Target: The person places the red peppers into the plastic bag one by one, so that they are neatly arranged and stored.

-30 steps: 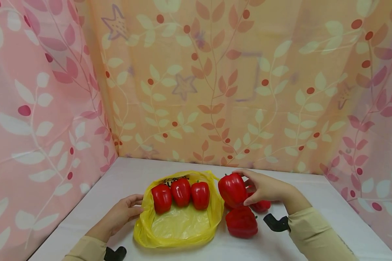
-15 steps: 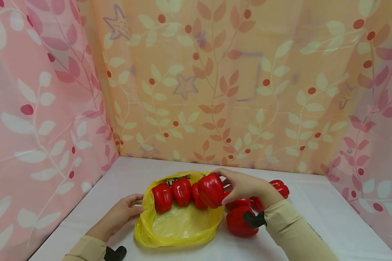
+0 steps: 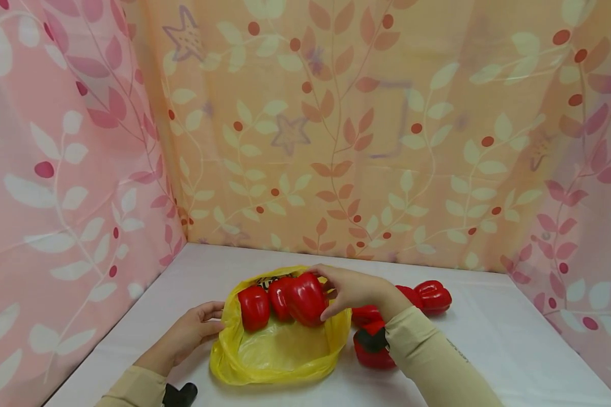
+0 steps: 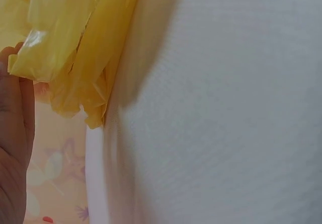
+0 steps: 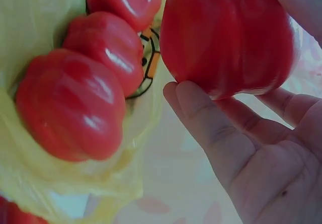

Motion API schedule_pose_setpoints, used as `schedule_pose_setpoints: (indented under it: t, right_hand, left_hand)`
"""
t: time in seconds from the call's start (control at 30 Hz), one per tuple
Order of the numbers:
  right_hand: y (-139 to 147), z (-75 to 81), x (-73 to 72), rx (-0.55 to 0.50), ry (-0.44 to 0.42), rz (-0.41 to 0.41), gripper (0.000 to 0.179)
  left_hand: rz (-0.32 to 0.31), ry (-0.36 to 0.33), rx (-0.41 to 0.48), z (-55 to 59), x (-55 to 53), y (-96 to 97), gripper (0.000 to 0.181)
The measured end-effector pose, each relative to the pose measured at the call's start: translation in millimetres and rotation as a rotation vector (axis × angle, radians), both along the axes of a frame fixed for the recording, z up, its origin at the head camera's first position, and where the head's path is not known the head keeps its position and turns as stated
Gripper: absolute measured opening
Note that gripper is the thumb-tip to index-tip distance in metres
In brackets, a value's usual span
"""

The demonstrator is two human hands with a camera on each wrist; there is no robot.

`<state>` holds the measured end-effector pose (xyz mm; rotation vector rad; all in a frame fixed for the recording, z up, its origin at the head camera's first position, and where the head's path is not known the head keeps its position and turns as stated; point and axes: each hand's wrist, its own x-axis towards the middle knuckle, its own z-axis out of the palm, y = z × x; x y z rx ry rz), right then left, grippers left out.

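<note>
A yellow plastic bag (image 3: 280, 370) lies on the white table with its mouth open. Inside, red bell peppers (image 3: 254, 308) sit in a row along the far side; the right wrist view shows three, the nearest a plump red one (image 5: 70, 105). My right hand (image 3: 348, 288) grips another red bell pepper (image 3: 306, 299) between thumb and fingers, over the bag's mouth, overlapping the row in the head view. My left hand (image 3: 196, 333) holds the bag's left rim (image 4: 30, 65), thumb and fingertips at the plastic.
More red bell peppers lie on the table right of the bag, one (image 3: 433, 298) further back and one (image 3: 374, 356) near the front, partly behind the right wrist's black camera mount (image 3: 371, 340). Patterned cloth (image 3: 336, 141) walls the table (image 3: 514, 350) at back and sides.
My right hand has carried the bell pepper leftward, from beside the bag to over its mouth. The left hand stays at the bag's rim.
</note>
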<state>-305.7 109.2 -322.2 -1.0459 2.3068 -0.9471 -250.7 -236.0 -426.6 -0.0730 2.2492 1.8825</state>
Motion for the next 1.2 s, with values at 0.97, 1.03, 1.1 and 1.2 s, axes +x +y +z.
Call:
schedule_pose_setpoints:
  t: [0.97, 1.03, 1.1, 1.2]
  right_hand:
    - [-69.2, -29.0, -6.2, 0.109, 0.051, 0.011, 0.08]
    - [-71.5, -31.1, -5.9, 0.107, 0.03, 0.012, 0.081]
    - [-73.5, -33.7, -6.2, 0.118, 0.032, 0.016, 0.081]
    - [-75.0, -39.5, -7.2, 0.14, 0.044, 0.019, 0.079]
  left_hand:
    - [-0.084, 0.042, 0.019, 0.0, 1.5, -2.0, 0.059]
    - [-0.084, 0.042, 0.018, -0.5, 0.8, -2.1, 0.059]
    - [-0.076, 0.038, 0.017, -1.2, -0.3, -2.0, 0.058]
    - [-0.062, 0.031, 0.013, -3.0, -2.4, -2.0, 0.058]
